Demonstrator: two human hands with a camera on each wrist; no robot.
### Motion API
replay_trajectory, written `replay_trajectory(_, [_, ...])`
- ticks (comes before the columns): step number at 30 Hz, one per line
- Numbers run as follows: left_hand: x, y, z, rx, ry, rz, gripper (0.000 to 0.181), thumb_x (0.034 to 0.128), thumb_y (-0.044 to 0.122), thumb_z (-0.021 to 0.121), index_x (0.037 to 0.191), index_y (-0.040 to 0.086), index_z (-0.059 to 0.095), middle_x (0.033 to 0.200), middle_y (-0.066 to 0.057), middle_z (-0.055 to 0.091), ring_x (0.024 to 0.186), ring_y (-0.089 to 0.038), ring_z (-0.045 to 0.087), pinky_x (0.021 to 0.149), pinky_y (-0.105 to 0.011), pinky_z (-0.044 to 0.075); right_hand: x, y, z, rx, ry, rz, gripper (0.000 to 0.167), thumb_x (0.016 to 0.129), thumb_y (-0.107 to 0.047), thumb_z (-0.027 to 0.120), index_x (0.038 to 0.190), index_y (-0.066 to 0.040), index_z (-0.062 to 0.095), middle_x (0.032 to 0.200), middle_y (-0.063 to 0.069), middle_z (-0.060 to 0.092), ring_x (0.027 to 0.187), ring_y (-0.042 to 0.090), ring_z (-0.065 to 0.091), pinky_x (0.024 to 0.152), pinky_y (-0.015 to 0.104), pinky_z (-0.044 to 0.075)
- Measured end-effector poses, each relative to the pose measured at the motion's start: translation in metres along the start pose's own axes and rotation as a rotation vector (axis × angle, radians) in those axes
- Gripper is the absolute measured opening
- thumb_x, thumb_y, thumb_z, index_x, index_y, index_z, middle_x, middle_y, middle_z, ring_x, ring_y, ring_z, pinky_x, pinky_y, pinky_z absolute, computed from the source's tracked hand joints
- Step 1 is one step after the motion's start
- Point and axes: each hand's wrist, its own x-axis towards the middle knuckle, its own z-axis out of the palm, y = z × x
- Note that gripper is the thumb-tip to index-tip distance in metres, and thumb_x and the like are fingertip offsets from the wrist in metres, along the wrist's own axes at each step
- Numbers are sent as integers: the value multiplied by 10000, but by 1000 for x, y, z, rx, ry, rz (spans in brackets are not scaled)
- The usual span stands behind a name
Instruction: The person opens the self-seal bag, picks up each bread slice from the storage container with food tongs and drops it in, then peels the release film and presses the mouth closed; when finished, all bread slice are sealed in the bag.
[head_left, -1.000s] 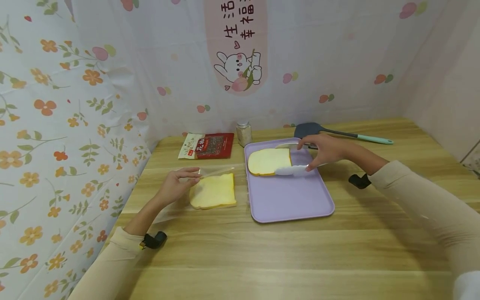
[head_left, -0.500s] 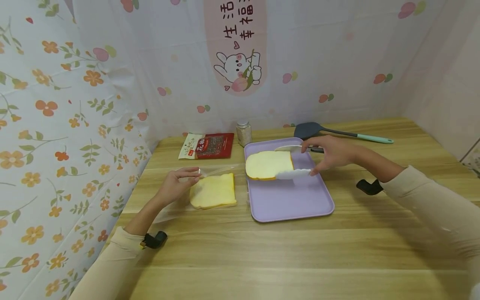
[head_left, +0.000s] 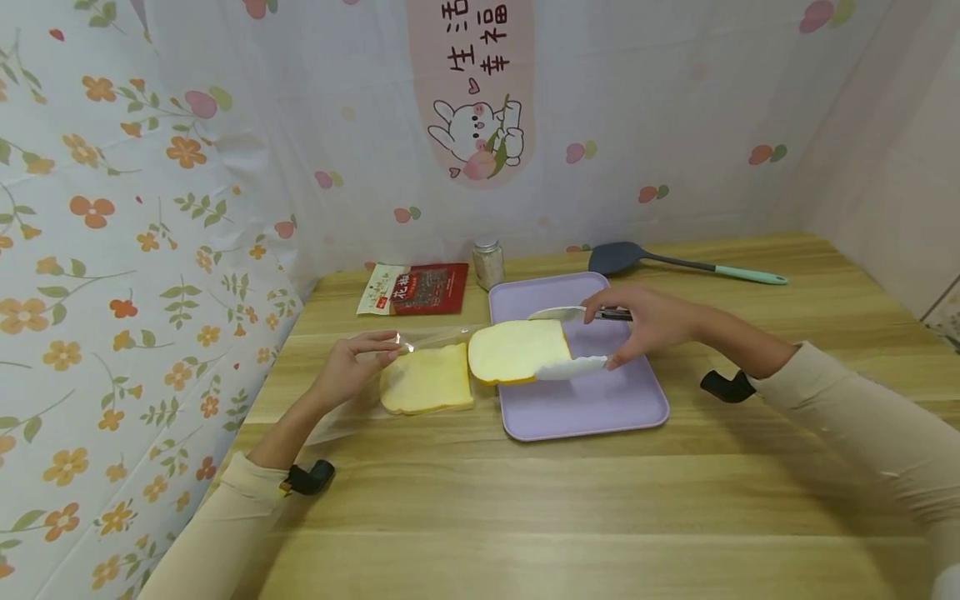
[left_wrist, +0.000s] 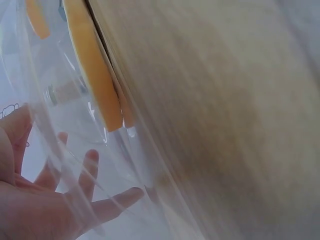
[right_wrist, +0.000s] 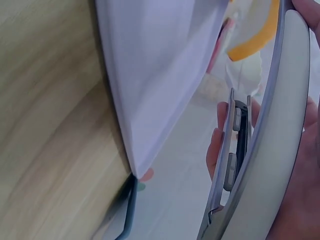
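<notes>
My right hand (head_left: 654,323) grips a pair of tongs (head_left: 573,367) with pale white arms. Between the arms is a slice of bread (head_left: 517,352), raised over the left edge of the lilac tray (head_left: 581,412). My left hand (head_left: 351,368) holds the edge of a clear plastic bag (head_left: 438,336) that lies left of the tray. Another bread slice (head_left: 426,380) is inside that bag. In the left wrist view the fingers are spread, partly behind the film, and the bagged slice shows its orange crust (left_wrist: 95,70). The right wrist view shows the tongs (right_wrist: 282,115) close up.
A red and white spice packet (head_left: 427,290) and a small glass jar (head_left: 489,265) stand behind the bag and tray. Behind the tray, at the right, lies a dark spatula (head_left: 617,258) with a mint handle. The wooden table (head_left: 525,517) meets a patterned curtain (head_left: 660,100).
My right hand has raised the bread slice in the tongs and brought it left and nearer, from over the tray to close beside the bag. My left hand stays in place.
</notes>
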Motion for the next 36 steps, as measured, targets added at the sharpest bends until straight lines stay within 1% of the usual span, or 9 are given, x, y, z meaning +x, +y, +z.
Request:
replay_trajectory(5, [-1, 5, -1, 9, 6, -2, 220, 936, 73, 684, 1110, -54, 724, 1325, -228, 601, 1314, -394, 487, 1112, -570, 317, 7, -6, 7, 47, -25, 13, 571, 647, -461, 919, 1098, -260, 632, 1310, 50, 606, 1267, 252, 520, 1034, 495, 424])
replay_trajectory(10, [-6, 27, -1, 29, 0, 2, 201, 934, -14, 652, 1097, -123, 695, 1311, -308, 572, 1295, -466, 475, 1094, -606, 316, 14, -8, 13, 62, -38, 16, 589, 659, -469, 911, 1114, -213, 639, 1331, 59, 595, 1282, 267, 509, 1051, 519, 406])
replay_trajectory(12, [-7, 32, -1, 26, -6, 0, 200, 933, -36, 640, 1097, -144, 682, 1312, -333, 556, 1294, -488, 463, 1090, -622, 306, 17, -8, 16, 62, -40, 18, 613, 656, -481, 909, 1122, -184, 643, 1339, 53, 592, 1279, 265, 510, 1050, 521, 406])
replay_trajectory(15, [-6, 24, -1, 18, -4, -14, 208, 938, -9, 649, 1108, -121, 693, 1327, -308, 561, 1306, -467, 462, 1102, -611, 299, 23, -10, 20, 61, -44, 18, 636, 650, -482, 911, 1125, -149, 649, 1331, 36, 598, 1263, 252, 517, 1048, 515, 408])
replay_trajectory(18, [-4, 11, -1, 11, -2, -18, 221, 943, 51, 667, 1121, -73, 713, 1342, -253, 578, 1320, -420, 470, 1111, -590, 303, 30, -12, 25, 67, -45, -9, 629, 655, -457, 916, 1118, -124, 651, 1311, 41, 614, 1254, 260, 527, 1041, 518, 413])
replay_trajectory(21, [-3, 4, -1, 14, 1, -10, 229, 940, 94, 684, 1122, -37, 728, 1339, -214, 597, 1322, -386, 481, 1115, -577, 307, 36, -15, 29, 81, -44, -35, 631, 649, -421, 927, 1116, -95, 653, 1297, 73, 626, 1250, 270, 534, 1038, 515, 417])
replay_trajectory(25, [-2, 0, -1, 7, 0, 1, 227, 938, 98, 688, 1123, -27, 732, 1338, -206, 600, 1324, -379, 482, 1110, -585, 308, 43, -17, 34, 85, -58, -33, 649, 653, -424, 925, 1126, -75, 650, 1298, 95, 626, 1242, 266, 538, 1040, 513, 418])
replay_trajectory(31, [-2, 1, -1, -9, -9, -22, 234, 942, 108, 684, 1130, -23, 731, 1353, -202, 591, 1342, -387, 457, 1103, -600, 310, 51, -19, 41, 83, -90, -26, 671, 662, -469, 906, 1145, -82, 647, 1321, 80, 614, 1253, 247, 530, 1045, 491, 416])
replay_trajectory(36, [-3, 2, -2, -6, -9, -19, 237, 940, 110, 687, 1129, -26, 730, 1353, -203, 590, 1338, -388, 461, 1095, -594, 325, 58, -19, 45, 99, -86, -43, 668, 665, -469, 905, 1139, -78, 644, 1313, 104, 616, 1248, 244, 531, 1044, 491, 415])
